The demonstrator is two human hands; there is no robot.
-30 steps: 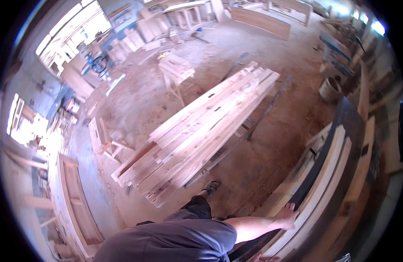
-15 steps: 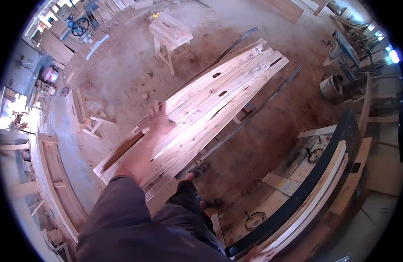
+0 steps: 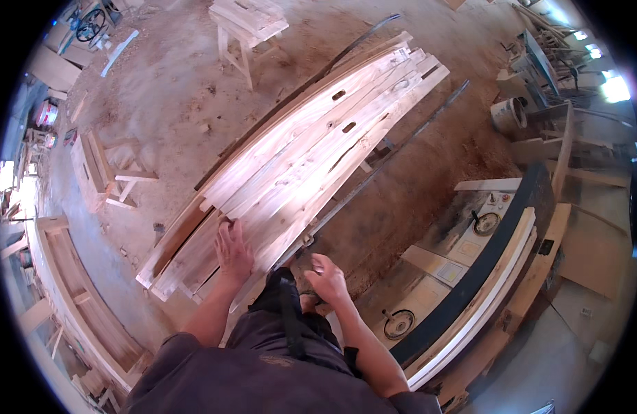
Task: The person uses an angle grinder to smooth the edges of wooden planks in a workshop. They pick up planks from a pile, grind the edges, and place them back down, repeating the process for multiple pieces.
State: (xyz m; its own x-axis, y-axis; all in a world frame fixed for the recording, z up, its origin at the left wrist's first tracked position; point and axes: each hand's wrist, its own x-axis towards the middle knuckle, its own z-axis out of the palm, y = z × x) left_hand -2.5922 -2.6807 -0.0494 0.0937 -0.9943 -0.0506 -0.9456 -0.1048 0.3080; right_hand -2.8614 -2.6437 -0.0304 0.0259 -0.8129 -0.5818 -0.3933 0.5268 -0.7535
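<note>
Several long pale wooden planks (image 3: 291, 172) lie side by side, slanting from the lower left to the upper right, with slots cut through some of them. My left hand (image 3: 233, 250) rests over the near-left part of the planks, fingers forward and slightly bent, gripping nothing visible. To its right, my right hand (image 3: 325, 277) hovers beside the planks' near edge, thumb apart and fingers loosely bent, with nothing in it. Under the far planks part of a support shows; the rest is hidden.
A machine (image 3: 463, 252) with handwheels stands at my right, long boards (image 3: 484, 297) along its side. Two wooden trestles (image 3: 246, 27) stand beyond and left of the planks. A wooden frame (image 3: 77, 290) is at far left, a bucket (image 3: 508, 116) at far right.
My right hand has come from the boards on the right to beside the planks. My left hand has drawn back nearer to me along them. The view has shifted.
</note>
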